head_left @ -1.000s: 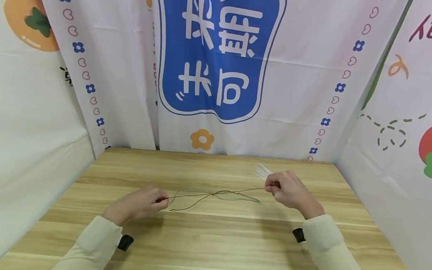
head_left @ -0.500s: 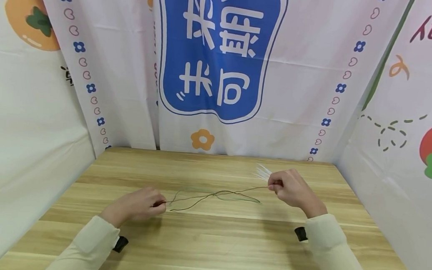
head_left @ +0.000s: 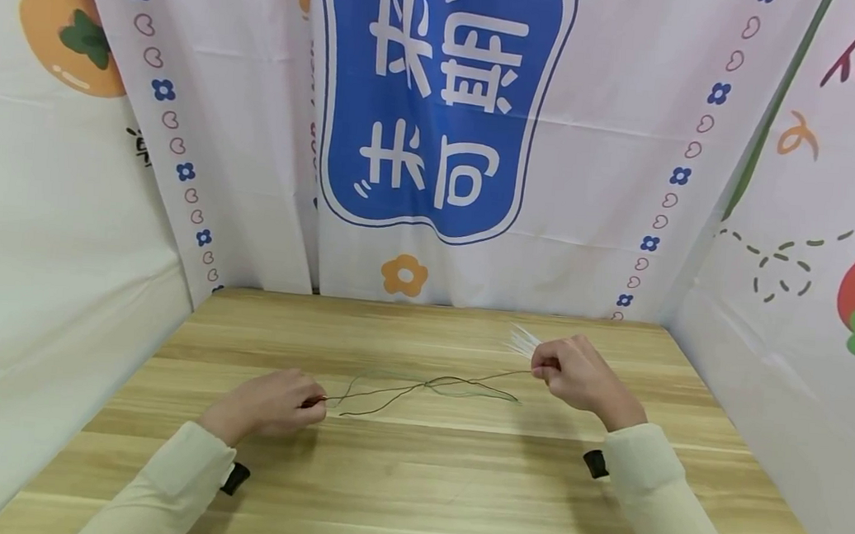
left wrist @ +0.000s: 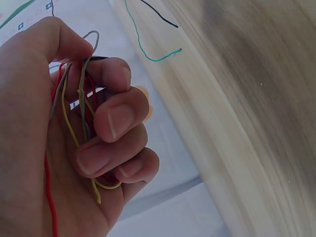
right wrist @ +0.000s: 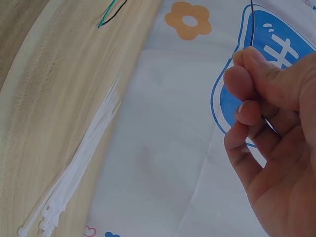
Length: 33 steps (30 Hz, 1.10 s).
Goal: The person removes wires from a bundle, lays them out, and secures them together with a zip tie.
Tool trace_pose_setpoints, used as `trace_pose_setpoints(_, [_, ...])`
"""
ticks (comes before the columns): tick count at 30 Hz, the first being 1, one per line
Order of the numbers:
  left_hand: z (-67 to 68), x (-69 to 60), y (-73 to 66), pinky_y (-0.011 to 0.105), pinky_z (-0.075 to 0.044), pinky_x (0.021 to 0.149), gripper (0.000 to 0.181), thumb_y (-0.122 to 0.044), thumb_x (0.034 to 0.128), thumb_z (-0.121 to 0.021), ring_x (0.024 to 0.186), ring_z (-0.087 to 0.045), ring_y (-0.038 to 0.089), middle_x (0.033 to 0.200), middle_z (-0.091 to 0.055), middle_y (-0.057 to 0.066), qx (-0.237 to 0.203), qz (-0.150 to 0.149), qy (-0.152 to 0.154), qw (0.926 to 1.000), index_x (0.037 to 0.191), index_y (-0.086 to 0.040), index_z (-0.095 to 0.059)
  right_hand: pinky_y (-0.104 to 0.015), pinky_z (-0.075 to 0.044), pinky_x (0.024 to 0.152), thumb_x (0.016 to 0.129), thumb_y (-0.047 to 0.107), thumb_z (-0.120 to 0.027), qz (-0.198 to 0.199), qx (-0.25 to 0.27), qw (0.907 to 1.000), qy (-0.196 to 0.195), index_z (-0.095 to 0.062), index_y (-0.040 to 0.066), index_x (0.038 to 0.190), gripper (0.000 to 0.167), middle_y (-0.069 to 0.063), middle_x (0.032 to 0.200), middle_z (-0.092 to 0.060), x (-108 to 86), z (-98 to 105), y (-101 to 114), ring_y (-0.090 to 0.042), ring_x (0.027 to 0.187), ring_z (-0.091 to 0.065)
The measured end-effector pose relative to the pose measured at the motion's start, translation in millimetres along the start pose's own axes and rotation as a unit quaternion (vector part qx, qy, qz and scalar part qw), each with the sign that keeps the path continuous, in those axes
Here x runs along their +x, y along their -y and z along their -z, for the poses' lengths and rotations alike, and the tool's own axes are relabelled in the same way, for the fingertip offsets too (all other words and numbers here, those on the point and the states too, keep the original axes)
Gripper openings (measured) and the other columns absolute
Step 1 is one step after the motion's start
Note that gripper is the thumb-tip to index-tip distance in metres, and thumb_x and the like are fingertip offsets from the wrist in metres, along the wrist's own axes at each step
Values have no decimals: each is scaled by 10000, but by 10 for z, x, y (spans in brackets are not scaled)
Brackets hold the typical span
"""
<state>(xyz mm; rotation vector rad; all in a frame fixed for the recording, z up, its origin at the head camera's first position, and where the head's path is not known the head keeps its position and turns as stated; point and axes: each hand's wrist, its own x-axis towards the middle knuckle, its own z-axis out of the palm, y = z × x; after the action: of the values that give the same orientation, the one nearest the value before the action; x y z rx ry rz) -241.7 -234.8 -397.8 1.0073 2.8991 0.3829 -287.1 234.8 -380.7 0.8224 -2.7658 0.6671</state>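
Patterned cloth (head_left: pixel 604 188) hangs past the far edge of the table (head_left: pixel 412 481); nearer you, your left fingers (left wrist: pixel 121 116) clutch a wire bundle (left wrist: pixel 84 101), your right fingers (right wrist: pixel 239 84) pinch one strand (right wrist: pixel 253 24): hold it straight, without jerks

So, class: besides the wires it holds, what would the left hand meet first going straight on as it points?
Probably the loose ends of the black wire and green wire, just ahead of the left hand; its height is unclear, so it might pass over them.
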Motion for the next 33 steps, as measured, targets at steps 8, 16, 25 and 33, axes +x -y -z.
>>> trace_pose_setpoints(8, [11,7,-8,183,-258,546,367,-131,934,-565,537,-268,-22,612,-328,-149,114,-156,-77,9998,619,-228,-403,-235,-418,582,936,-18,-716,59,-9,10000,2,-713,187,770,264,80,672,-612,-13,-44,-33,-62,581,-477])
trace_pose_setpoints(16, [4,0,0,182,-251,542,389,-131,932,-569,533,-255,-19,605,-313,-153,161,-72,-71,9998,605,-234,-384,-234,-415,587,943,-15,-714,58,-18,10000,33,-704,194,758,280,82,661,-605,-20,-75,-52,-58,573,-467])
trace_pose_setpoints(25, [-32,-12,35,194,-288,552,390,-116,994,-542,543,-287,-17,617,-353,-142,91,-123,-66,9999,635,-218,-430,-233,-425,589,946,-26,-701,-35,28,9999,126,-711,174,771,266,36,696,-653,-37,-115,-84,-67,587,-484])
trace_pose_setpoints(33, [-56,3,58,213,-306,561,393,-91,1042,-519,570,-290,-1,637,-353,-124,318,-173,-273,9990,674,-200,-437,-236,-418,596,950,-23,-696,-49,-83,9998,146,-707,171,771,264,54,699,-639,-28,-131,-85,-70,592,-478])
